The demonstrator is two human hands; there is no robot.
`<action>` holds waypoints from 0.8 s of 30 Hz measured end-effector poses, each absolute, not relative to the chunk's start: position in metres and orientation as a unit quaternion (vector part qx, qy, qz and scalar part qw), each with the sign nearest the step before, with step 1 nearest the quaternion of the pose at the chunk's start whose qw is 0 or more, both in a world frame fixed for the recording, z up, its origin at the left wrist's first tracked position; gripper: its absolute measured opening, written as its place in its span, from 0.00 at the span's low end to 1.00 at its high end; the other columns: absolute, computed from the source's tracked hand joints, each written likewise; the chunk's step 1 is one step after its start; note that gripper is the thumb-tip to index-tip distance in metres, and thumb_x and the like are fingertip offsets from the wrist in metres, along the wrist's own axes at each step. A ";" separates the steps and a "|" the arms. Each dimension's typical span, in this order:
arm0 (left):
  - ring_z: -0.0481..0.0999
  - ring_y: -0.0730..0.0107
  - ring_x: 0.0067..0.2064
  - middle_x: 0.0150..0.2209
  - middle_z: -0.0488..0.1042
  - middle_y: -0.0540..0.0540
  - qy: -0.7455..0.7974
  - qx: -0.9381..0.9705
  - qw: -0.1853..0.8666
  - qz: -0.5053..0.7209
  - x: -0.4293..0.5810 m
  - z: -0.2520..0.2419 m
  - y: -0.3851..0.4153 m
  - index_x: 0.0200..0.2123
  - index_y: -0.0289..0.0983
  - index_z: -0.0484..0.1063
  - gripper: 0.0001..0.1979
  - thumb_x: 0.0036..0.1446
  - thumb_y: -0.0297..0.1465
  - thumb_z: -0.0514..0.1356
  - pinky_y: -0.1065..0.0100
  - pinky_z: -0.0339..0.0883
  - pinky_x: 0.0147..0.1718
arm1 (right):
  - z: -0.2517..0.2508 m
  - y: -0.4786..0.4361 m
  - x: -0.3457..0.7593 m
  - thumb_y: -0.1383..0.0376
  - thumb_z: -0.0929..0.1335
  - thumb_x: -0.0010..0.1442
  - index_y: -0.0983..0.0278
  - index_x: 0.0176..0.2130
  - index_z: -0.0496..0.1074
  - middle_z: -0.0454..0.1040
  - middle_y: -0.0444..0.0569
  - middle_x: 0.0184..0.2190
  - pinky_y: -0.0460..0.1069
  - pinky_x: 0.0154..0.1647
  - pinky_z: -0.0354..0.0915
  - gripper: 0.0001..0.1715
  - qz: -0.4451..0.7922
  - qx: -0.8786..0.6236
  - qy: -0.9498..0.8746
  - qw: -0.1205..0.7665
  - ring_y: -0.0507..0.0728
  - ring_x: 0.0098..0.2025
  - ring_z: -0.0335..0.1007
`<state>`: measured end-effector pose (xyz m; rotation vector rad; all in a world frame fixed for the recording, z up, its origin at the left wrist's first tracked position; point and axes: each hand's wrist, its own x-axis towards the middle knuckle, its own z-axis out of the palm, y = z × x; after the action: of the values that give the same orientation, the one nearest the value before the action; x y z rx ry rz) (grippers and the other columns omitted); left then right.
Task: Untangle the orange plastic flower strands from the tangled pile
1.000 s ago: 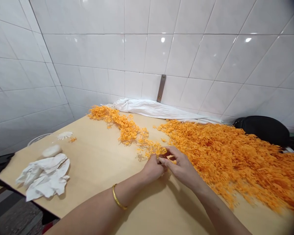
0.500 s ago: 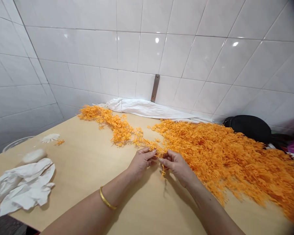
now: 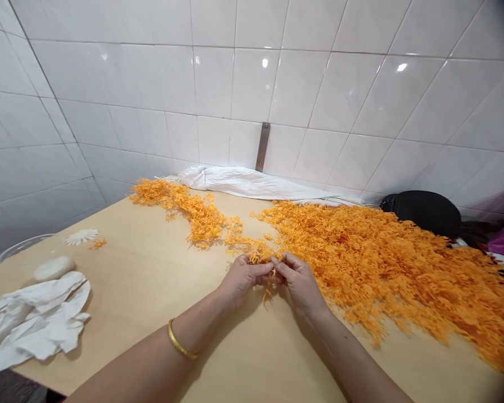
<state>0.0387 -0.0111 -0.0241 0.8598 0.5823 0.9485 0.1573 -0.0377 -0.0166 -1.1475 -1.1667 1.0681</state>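
Note:
My left hand, with a gold bangle on its wrist, pinches a thin orange plastic flower strand between thumb and fingers. Close against it, my right hand grips the same strand, thumb tips nearly touching. A short end of the strand hangs below the fingers. From my hands the strand runs up and left into a loose trail of orange pieces. To the right spreads a large heap of similar orange pieces. The exact joint between my fingertips is hidden.
Crumpled white tissue and a white rounded object lie at left, near a white flower-shaped piece. Along the tiled wall lies a white cloth bundle. A black case stands behind the heap.
My right hand has shifted left, closing against my left hand. The hanging strand end has moved left as well. The whole view has shifted slightly.

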 end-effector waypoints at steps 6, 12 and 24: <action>0.69 0.74 0.21 0.19 0.70 0.46 0.298 0.374 0.757 0.445 0.039 -0.027 -0.007 0.22 0.31 0.69 0.06 0.38 0.26 0.64 0.70 0.61 0.26 | -0.016 -0.040 0.148 0.59 0.68 0.48 0.64 0.25 0.64 0.60 0.38 0.17 0.44 0.19 0.49 0.11 0.490 -0.468 -0.475 0.561 0.46 0.18 0.52; 0.67 0.76 0.19 0.17 0.69 0.46 0.309 0.423 0.750 0.404 0.038 -0.029 -0.008 0.19 0.31 0.68 0.07 0.39 0.27 0.64 0.72 0.58 0.22 | -0.018 -0.038 0.156 0.56 0.65 0.52 0.64 0.26 0.63 0.58 0.38 0.13 0.44 0.17 0.49 0.14 0.433 -0.495 -0.491 0.572 0.46 0.15 0.51; 0.64 0.78 0.17 0.15 0.65 0.49 0.313 0.409 0.756 0.404 0.043 -0.028 -0.015 0.17 0.32 0.67 0.08 0.38 0.28 0.64 0.72 0.56 0.21 | 0.000 -0.025 0.180 0.54 0.67 0.46 0.62 0.21 0.59 0.55 0.36 0.12 0.44 0.12 0.48 0.17 0.358 -0.517 -0.318 0.709 0.46 0.12 0.49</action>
<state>0.0434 -0.0152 -0.0276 0.8925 0.6821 0.8803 0.1802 -0.0251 0.0002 -1.1480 -0.7063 0.7945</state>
